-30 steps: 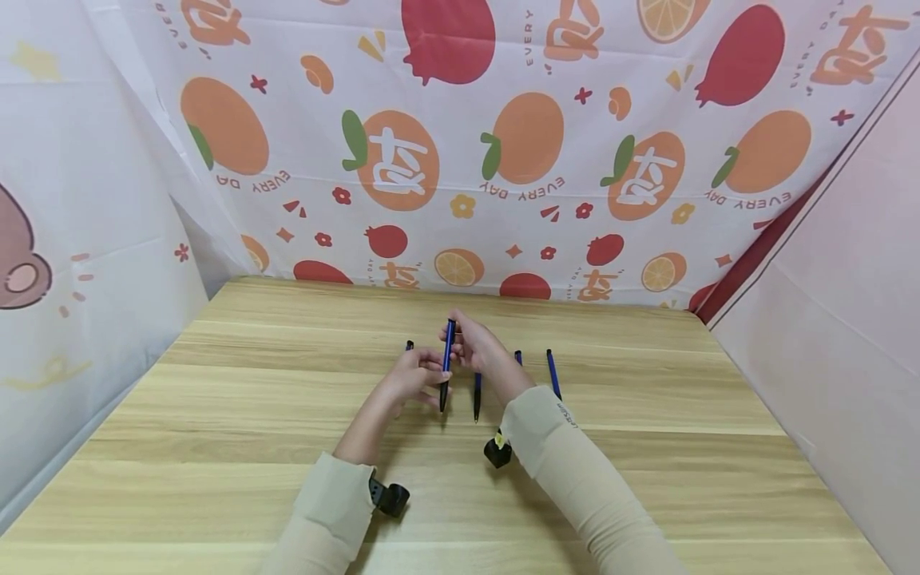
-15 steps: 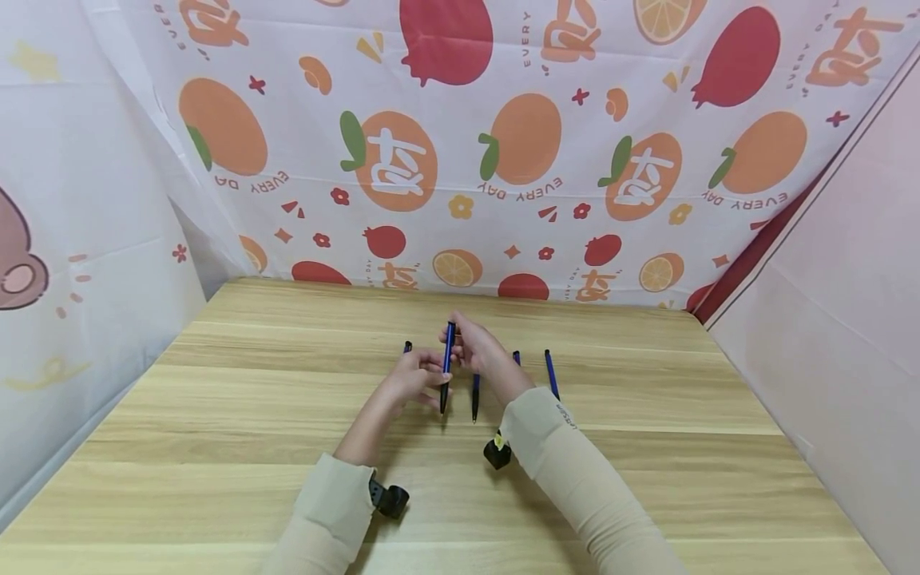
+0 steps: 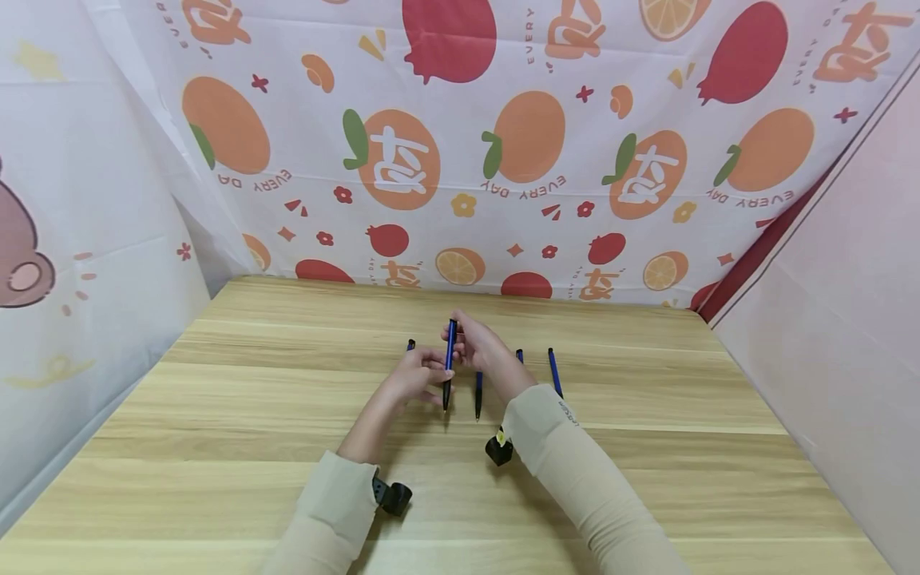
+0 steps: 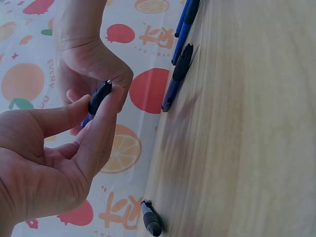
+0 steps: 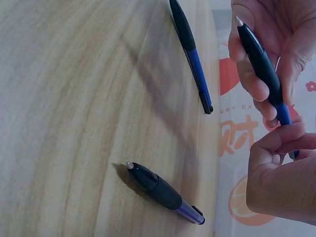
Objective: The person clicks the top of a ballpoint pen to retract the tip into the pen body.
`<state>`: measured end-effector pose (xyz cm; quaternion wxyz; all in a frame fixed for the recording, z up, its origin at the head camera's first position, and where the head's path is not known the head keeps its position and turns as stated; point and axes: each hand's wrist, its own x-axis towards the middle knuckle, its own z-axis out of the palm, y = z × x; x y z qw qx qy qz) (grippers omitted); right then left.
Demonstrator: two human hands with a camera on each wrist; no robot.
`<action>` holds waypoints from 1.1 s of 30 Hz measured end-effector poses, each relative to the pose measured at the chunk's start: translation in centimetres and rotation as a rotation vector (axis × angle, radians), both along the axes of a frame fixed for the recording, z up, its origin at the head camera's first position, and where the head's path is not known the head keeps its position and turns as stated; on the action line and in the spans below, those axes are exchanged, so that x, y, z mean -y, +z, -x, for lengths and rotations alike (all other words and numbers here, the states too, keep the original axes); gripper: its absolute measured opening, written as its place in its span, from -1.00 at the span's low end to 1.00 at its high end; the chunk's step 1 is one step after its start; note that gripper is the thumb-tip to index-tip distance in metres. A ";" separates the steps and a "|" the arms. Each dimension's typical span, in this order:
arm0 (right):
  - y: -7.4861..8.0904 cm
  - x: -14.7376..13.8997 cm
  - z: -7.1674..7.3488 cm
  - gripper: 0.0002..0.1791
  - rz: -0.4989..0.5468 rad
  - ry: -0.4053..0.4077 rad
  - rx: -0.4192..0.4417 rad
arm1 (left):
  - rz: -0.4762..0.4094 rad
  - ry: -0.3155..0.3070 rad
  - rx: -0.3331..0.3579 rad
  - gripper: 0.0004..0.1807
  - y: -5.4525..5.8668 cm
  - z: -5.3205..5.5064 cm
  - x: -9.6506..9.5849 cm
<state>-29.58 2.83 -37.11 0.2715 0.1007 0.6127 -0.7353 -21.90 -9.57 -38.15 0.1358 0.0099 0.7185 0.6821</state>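
Both hands hold one blue ballpoint pen (image 3: 450, 345) above the table, its black grip end pointing down toward the person. My left hand (image 3: 413, 377) pinches it between thumb and fingers at the black grip (image 4: 101, 96), where the metal tip sticks out. At the upper, blue end, my right hand (image 3: 483, 349) grips the pen with curled fingers, best seen in the right wrist view (image 5: 284, 182). A matching pen (image 3: 478, 397) lies just right of the held one. Another pen (image 3: 410, 345) lies behind the left hand, mostly hidden by it.
Two more blue pens lie farther right: one (image 3: 520, 356) mostly covered by the right forearm, the other (image 3: 554, 371) partly behind the sleeve. The wooden table (image 3: 216, 431) meets a fruit-print curtain (image 3: 460, 239) at its back edge. Each wrist carries a small black camera (image 3: 395, 499).
Both hands keep the same hold on the pen. The whole view shifts very slightly; the pens on the table stay put.
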 end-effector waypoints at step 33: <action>-0.1 -0.5 -0.4 -0.64 0.009 -0.009 0.038 | 0.031 -0.007 0.020 -0.73 0.1 -0.4 -0.2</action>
